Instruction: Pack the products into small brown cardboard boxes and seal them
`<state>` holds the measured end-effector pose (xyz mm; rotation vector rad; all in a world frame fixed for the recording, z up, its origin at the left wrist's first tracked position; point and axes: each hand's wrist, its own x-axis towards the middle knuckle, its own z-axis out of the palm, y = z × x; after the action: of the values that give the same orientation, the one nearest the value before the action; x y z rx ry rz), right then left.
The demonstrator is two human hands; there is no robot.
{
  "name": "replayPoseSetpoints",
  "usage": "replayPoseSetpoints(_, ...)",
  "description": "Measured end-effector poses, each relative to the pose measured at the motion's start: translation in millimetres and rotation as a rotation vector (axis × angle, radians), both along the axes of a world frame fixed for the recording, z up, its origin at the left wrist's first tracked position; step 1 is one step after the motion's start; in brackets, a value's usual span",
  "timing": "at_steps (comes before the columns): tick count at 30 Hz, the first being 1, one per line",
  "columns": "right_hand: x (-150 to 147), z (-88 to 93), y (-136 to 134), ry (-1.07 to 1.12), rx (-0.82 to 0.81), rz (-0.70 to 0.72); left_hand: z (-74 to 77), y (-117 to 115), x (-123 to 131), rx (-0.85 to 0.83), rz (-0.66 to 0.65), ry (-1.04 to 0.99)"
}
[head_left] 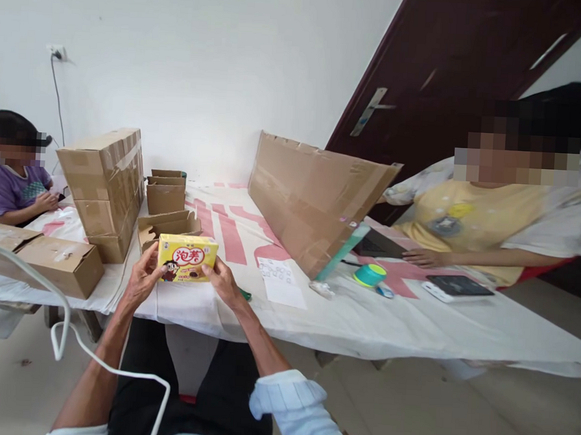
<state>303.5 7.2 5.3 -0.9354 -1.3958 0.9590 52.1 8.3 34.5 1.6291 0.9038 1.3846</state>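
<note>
A yellow snack box (187,259) with red lettering and a cartoon figure is held upright above the near edge of the table. My left hand (145,271) grips its left side, thumb on the front. On the other side my right hand (223,282) pinches the right edge, thumb also on the front. Right behind the snack box stands an open cardboard carton (168,224), partly covered by it. Farther back are narrower open cartons (165,198). A small green object (245,295) lies by my right wrist.
Taped cartons (102,182) are stacked at left, with lower cartons (59,257) before them. A large cardboard panel (311,199) leans mid-table near a paper sheet (284,285), tape roll (370,275) and black device (460,285). Two people sit at the sides. A white cable (112,367) crosses the foreground.
</note>
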Motion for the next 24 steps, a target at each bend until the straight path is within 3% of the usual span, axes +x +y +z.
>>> replayPoseSetpoints(3,21,-19.7,-9,-0.104,-0.058,0.036,-3.9,1,-21,0.010,-0.047,0.192)
replayPoseSetpoints(4,28,-26.2,-12,-0.111,-0.072,0.038,-6.1,6,-29,0.026,0.006,0.226)
replayPoseSetpoints(8,57,-42.6,-16,-0.022,-0.112,-0.024,-17.5,43,-60,0.011,0.437,0.198)
replayPoseSetpoints(10,74,-44.1,-11,0.024,-0.114,-0.153,-22.3,69,-70,-0.061,0.483,0.198)
replayPoseSetpoints(14,108,-39.3,16,0.058,-0.064,-0.444,-22.3,109,-75,-0.160,0.303,0.218)
replayPoseSetpoints(17,128,-33.9,48,0.032,-0.042,-0.530,-14.0,121,-67,-0.188,0.167,0.190)
replayPoseSetpoints(20,137,-29.5,88,0.015,-0.046,-0.535,-5.4,117,-58,-0.161,0.018,0.148)
replayPoseSetpoints(24,123,-27.2,144,-0.018,-0.074,-0.433,-2.5,89,-53,-0.186,-0.104,0.179)
